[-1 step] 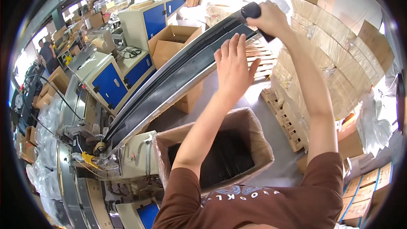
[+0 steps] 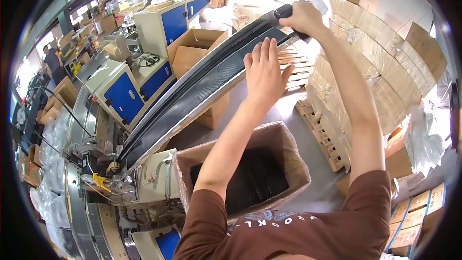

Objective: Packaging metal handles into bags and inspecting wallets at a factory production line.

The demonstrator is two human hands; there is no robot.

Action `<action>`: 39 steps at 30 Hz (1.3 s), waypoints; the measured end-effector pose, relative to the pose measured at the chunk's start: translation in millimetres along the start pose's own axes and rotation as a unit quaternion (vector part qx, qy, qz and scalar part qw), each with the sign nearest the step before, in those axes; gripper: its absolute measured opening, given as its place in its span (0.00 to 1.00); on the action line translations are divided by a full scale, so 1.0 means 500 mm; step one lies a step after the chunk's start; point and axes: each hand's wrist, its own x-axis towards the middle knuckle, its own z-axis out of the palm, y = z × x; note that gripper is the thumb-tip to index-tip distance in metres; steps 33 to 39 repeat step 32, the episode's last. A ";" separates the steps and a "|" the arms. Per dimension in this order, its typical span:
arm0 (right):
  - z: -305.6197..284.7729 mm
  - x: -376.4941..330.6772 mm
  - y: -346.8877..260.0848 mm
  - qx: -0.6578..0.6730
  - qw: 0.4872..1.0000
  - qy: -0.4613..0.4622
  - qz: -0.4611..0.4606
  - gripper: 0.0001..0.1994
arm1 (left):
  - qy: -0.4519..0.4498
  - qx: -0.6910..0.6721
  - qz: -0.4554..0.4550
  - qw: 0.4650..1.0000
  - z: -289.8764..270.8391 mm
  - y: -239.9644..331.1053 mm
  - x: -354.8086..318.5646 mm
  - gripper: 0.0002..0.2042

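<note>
A long dark conveyor belt (image 2: 216,60) with a pale metal edge runs from the machine at lower left up to the upper right. At its far end my right hand (image 2: 306,18) is closed around a dark black piece with a rounded end (image 2: 284,13); most of it hides behind my fingers, so its kind is unclear. My left hand (image 2: 265,70) is held out above the near edge of the belt, fingers stretched and empty. Below my forearms stands an open carton (image 2: 293,151) with a clear plastic liner. Dark flat pieces (image 2: 257,173) lie inside it.
A wrapped stack of cartons (image 2: 368,67) on a wooden pallet (image 2: 322,137) stands to the right. Beyond the belt are an open cardboard box (image 2: 185,58) and cabinets with blue doors (image 2: 124,97). Machinery with a yellow lever (image 2: 101,182) is at left. Another person (image 2: 54,65) stands far left.
The black piece in my right hand has tilted, and its lower end sits slightly higher and closer under my hand. My left hand has barely moved.
</note>
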 end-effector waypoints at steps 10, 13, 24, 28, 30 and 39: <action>0.083 0.095 0.078 0.203 0.976 -0.075 -0.011 0.22 | -0.039 0.025 0.013 0.999 0.035 -0.036 0.003 0.24; 0.087 0.092 0.052 0.123 0.990 -0.051 -0.034 0.20 | -0.037 0.006 0.013 0.999 0.019 -0.052 0.008 0.22; 0.118 0.087 0.147 0.167 0.917 0.167 -0.323 0.21 | 0.357 -0.290 0.014 0.888 -0.043 0.161 -0.035 0.07; -0.032 -0.089 0.227 0.283 0.944 0.074 -0.155 0.24 | 0.381 -0.474 0.146 0.780 0.065 0.292 -0.080 0.04; -0.004 -0.087 0.371 0.209 0.941 0.088 -0.250 0.22 | 0.417 -0.386 0.187 0.801 0.178 0.378 -0.063 0.09; -0.045 -0.143 0.445 0.325 0.933 0.008 -0.156 0.19 | 0.462 -0.314 0.186 0.809 0.261 0.426 -0.051 0.16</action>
